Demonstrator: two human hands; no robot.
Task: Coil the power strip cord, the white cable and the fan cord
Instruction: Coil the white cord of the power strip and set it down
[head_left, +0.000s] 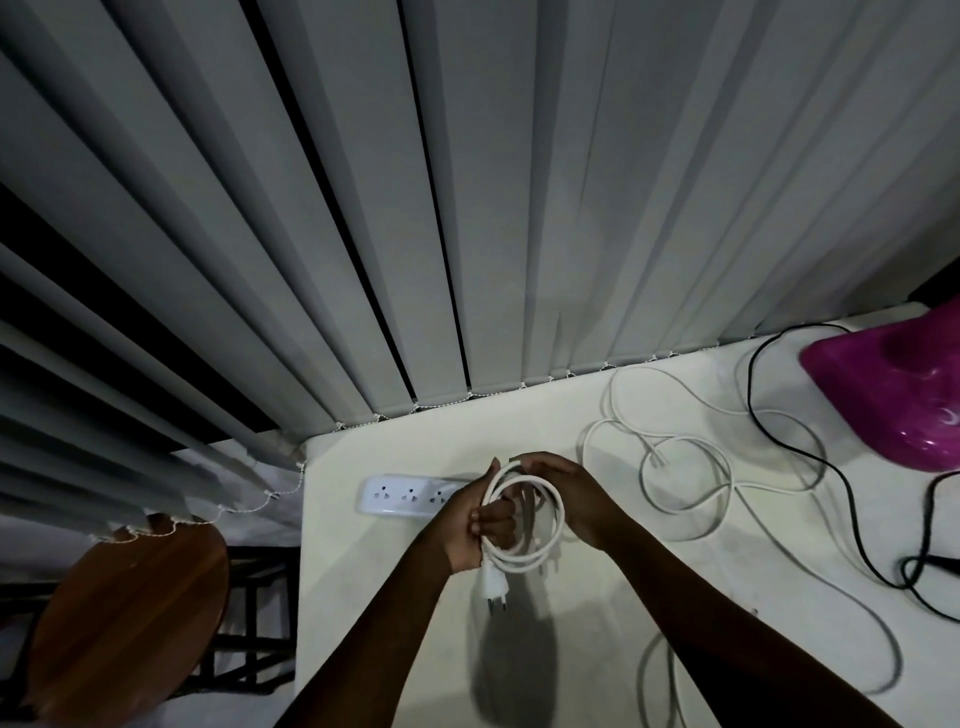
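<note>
A white power strip lies on the pale table, its right end hidden behind my hands. Its thick white cord is wound into a round coil of a few loops held above the table. My left hand grips the coil at its left side, and the plug hangs below it. My right hand holds the coil at the top right. The thinner white cable sprawls loose on the table to the right. The black fan cord snakes from the purple fan base.
Grey vertical blinds hang along the table's far edge. A round wooden stool stands left of the table on a dark frame. The table's left edge runs near the power strip.
</note>
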